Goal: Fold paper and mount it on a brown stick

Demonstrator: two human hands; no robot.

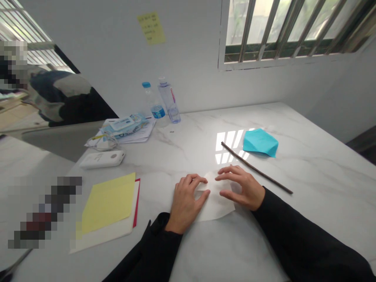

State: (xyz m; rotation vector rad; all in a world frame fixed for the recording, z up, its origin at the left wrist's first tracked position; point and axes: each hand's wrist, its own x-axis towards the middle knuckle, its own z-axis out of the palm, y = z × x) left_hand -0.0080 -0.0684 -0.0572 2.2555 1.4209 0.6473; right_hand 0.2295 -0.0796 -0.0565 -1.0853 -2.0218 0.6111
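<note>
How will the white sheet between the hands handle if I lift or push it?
The white sheet likely flops when lifted, since its edges look thin. It is probably light, being paper-like. The tabletop looks smooth, so a push may slide it easily.

The left hand hides part of the white paper; writing on the wall note is unreadably small.
</note>
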